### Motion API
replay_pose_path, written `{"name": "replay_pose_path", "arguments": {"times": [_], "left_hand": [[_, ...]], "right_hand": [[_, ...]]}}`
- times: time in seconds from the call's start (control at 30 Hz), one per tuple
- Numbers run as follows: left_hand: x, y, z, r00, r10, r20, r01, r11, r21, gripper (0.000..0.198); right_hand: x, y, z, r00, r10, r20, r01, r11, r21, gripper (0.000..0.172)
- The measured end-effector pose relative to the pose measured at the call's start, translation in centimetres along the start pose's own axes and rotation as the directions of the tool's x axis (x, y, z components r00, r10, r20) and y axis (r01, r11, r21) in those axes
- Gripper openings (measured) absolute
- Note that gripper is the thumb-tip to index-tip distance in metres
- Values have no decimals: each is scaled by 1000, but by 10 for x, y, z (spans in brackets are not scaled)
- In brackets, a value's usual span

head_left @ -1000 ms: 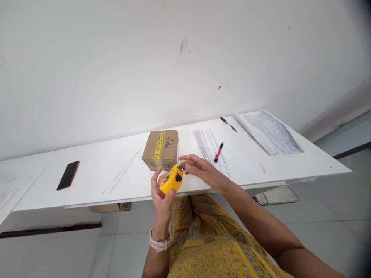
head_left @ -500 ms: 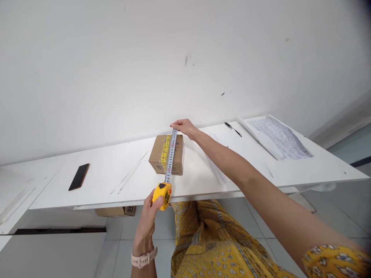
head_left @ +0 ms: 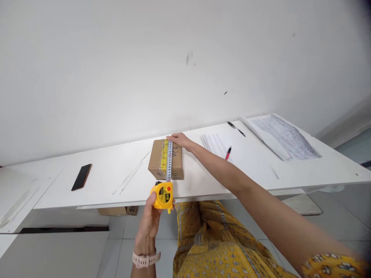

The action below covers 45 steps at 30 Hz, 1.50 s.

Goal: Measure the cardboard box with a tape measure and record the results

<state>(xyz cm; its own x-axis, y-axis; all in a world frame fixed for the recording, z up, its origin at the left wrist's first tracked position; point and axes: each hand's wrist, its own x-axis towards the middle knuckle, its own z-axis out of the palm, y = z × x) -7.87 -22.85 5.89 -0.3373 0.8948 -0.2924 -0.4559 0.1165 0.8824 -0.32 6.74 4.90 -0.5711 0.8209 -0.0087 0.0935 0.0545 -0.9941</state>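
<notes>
A small brown cardboard box (head_left: 155, 158) with yellow printed tape and handwriting on top sits on the white table. Below its near side, my left hand (head_left: 151, 218) grips a yellow tape measure (head_left: 162, 196) at the table's front edge. The silver blade (head_left: 169, 162) runs out of the case and across the top of the box, numbers facing up. At the box's far edge, my right hand (head_left: 181, 141) pinches the blade's end between its fingers; the tip itself is hidden. A pink watch strap (head_left: 146, 259) circles my left wrist.
To the left on the white table (head_left: 107, 166) lies a dark phone (head_left: 81, 177). Right of the box are a written sheet (head_left: 214, 143), a red pen (head_left: 228, 153), a black pen (head_left: 236, 128) and more papers (head_left: 284, 135). Another carton (head_left: 116, 211) stands below the table.
My right hand has come down to the box's far edge, drawing the blade closer to the box top. My left hand has turned the tape case. The red pen and written sheet now show.
</notes>
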Motion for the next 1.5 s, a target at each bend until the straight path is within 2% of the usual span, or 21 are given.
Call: {"name": "replay_pose_path", "arguments": {"times": [0.2,0.43,0.53,0.63,0.73,0.83,0.93,1.03,1.13,1.27,1.5], "left_hand": [[10,8,7,995,-18,93,16,1000,18,50],[17,6,10,994,-5,111,0,999,44,52],[21,4,16,985,28,172,-26,1000,-15,47],[20,3,15,978,22,207,-16,999,-29,45],[17,10,1,980,59,188,-67,997,36,54],[20,34,-26,984,134,120,-148,983,110,62],[37,70,-54,977,201,66,-211,954,212,65],[69,105,-74,977,177,121,-206,931,302,58],[104,126,-82,978,85,190,-156,904,398,48],[135,132,-82,982,51,180,-123,902,415,43],[144,120,-77,970,13,242,-105,923,371,55]], "right_hand": [[8,13,-3,1000,-14,-21,15,1000,24,44],[9,18,-4,999,-38,-8,38,999,11,46],[8,12,-4,996,-86,-30,84,995,-60,44],[-1,-4,-9,978,-185,-94,172,977,-129,39],[-28,-25,-18,946,-286,-154,264,953,-149,34],[-71,-35,-25,948,-281,-150,261,955,-138,36],[-113,-25,-20,977,-187,-105,179,980,-80,39],[-138,-4,-6,991,-120,-61,116,991,-66,42],[-146,11,7,991,-102,-81,92,988,-122,43],[-143,12,14,985,-119,-125,94,977,-191,44],[-133,11,13,996,-16,-82,-3,975,-221,50]]}}
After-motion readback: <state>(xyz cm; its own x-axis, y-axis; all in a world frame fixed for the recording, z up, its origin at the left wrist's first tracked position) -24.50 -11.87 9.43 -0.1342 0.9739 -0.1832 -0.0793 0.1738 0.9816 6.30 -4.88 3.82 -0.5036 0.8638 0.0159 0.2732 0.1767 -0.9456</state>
